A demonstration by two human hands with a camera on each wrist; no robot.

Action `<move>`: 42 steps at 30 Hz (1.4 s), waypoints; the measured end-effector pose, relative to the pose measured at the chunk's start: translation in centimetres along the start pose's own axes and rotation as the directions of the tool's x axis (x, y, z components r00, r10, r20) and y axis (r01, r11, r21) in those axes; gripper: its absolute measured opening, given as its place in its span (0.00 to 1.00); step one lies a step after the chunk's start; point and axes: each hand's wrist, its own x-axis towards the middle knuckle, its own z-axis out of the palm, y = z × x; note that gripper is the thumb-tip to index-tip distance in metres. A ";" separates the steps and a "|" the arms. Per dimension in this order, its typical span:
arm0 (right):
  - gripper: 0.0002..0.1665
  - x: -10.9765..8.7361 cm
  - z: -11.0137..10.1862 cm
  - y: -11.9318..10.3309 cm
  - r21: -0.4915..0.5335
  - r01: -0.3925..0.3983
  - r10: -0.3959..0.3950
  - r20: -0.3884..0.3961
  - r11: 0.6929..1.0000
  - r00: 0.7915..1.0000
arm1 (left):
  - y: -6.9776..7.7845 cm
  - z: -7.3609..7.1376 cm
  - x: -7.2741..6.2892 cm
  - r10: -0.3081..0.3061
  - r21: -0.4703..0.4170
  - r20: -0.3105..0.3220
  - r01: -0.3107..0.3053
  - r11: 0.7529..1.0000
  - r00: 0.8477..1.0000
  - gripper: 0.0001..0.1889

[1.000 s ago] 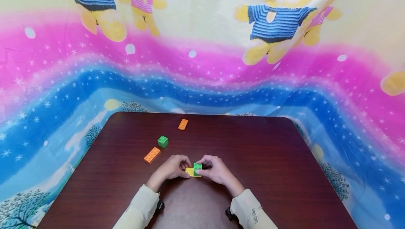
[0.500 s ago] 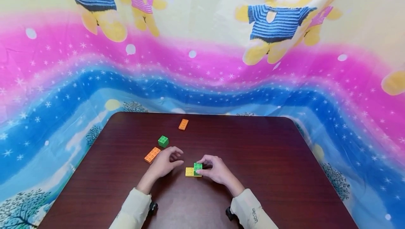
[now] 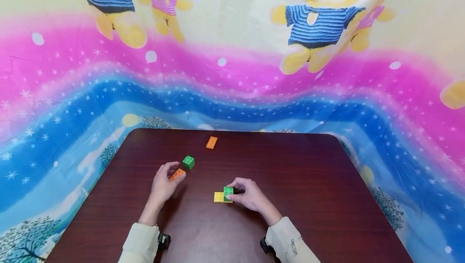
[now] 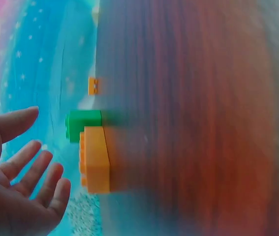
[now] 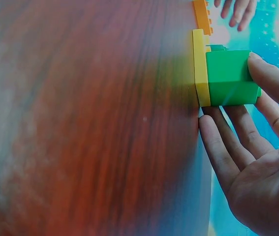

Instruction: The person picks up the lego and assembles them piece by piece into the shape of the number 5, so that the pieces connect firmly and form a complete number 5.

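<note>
The left hand [image 3: 162,184] hovers at the near orange brick [image 3: 177,174], which lies flat on the dark wood desk [image 3: 290,166] just ahead of and inward from its fingertips. The brick's long axis runs diagonally, from near-left to far-right. This grip is spread: in the left wrist view the fingers [image 4: 36,172] are straight and fanned, with the thumb apart, and the brick [image 4: 96,160] sits just beyond them. From the head view the thumb and forefinger seem to bracket the brick's near end, though whether they touch it is hard to tell. The left hand is much the nearer of the two to this brick.

The right hand [image 3: 250,194] rests on the desk and pinches a green cube [image 3: 228,192], thumb on one side and fingers on the other. The cube stands on the right half of a flat yellow plate [image 3: 219,197], as the right wrist view shows clearly [image 5: 230,77].

A second green cube [image 3: 188,162] stands just beyond the orange brick, and another orange brick [image 3: 211,142] lies near the far edge. Around the desk hangs a bright sheet [image 3: 232,73] with bands of pink and blue and cartoon bears.
</note>
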 end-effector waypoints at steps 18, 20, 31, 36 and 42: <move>0.14 0.0 0.1 0.2 0.009 0.002 -0.002 0.001 1.000 1.000 | -1.7 -0.9 -1.0 -0.204 -0.164 0.101 0.219 0.962 0.974 0.33; 0.14 0.1 0.1 0.2 0.003 0.004 -0.004 0.003 1.000 1.000 | -1.8 -0.8 -0.9 -0.205 -0.158 0.104 0.220 0.963 0.973 0.33; 0.14 0.0 0.0 0.2 0.007 -0.002 0.002 0.008 1.000 1.000 | -2.0 -0.5 -0.3 -0.188 -0.033 0.099 0.192 0.981 0.977 0.25; 0.14 0.1 0.0 0.2 0.006 -0.010 0.010 0.007 1.000 1.000 | -1.9 -0.4 -0.2 -0.187 -0.004 0.092 0.188 0.982 0.978 0.23; 0.14 0.1 0.1 0.2 0.003 -0.011 0.011 0.006 1.000 1.000 | -1.8 -0.4 -0.2 -0.183 0.009 0.092 0.183 0.983 0.979 0.22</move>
